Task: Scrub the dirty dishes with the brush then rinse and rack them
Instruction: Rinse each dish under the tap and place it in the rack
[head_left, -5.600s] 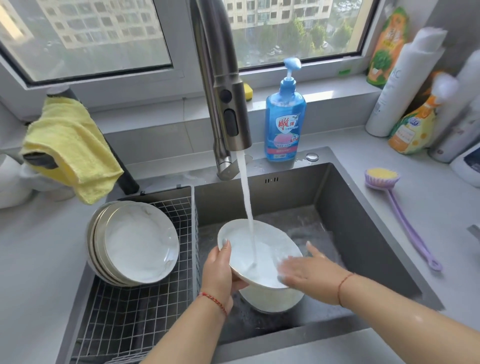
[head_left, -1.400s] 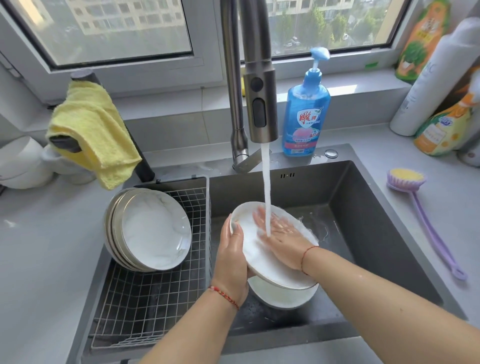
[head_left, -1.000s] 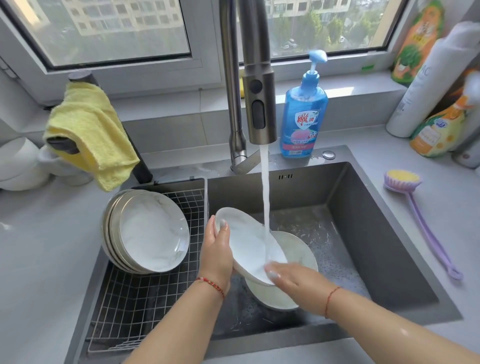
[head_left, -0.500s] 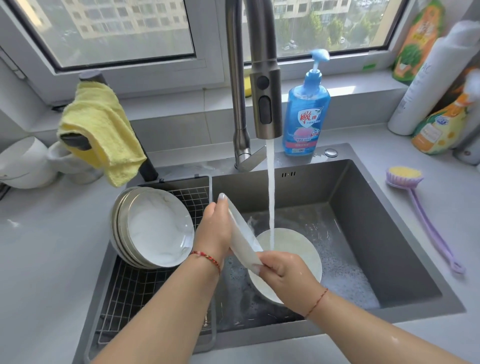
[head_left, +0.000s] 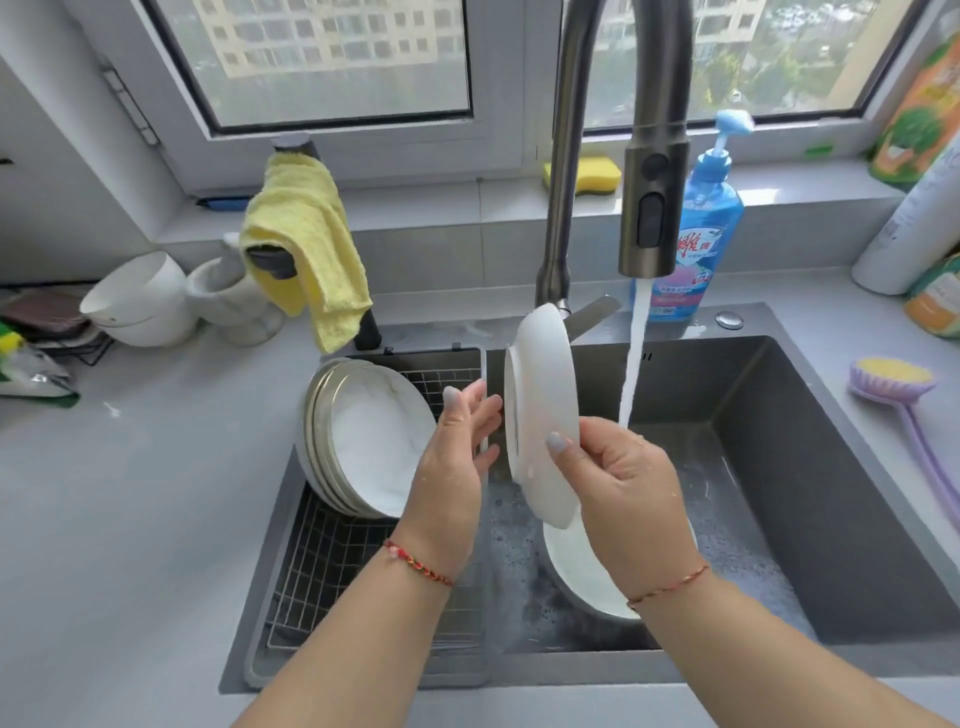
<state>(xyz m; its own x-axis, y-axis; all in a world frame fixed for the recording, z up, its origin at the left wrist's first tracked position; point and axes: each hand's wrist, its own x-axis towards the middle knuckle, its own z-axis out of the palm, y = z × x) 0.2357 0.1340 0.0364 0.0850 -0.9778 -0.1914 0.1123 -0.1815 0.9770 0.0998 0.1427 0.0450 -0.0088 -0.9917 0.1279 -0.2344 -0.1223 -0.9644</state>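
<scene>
The right hand (head_left: 618, 483) is gripping a white plate (head_left: 543, 415) on edge over the sink (head_left: 810, 467); the left hand (head_left: 457, 447) is hovering beside it, fingers spread.

- Both forearms are seen bare, no sleeves being worn.
- A red braided cord bracelet (head_left: 418, 563) with small dark flecks is worn just behind the left grip (head_left: 453, 467).
- A thinner red string bracelet (head_left: 667, 588) is worn just behind the right grip (head_left: 626, 499).
- Pale polish is seen on the fingernails.

Right hand (head_left: 621, 488) pinches a plate (head_left: 543, 410) on edge; left hand (head_left: 457, 447) hovers beside it, fingers straight, apart.
</scene>
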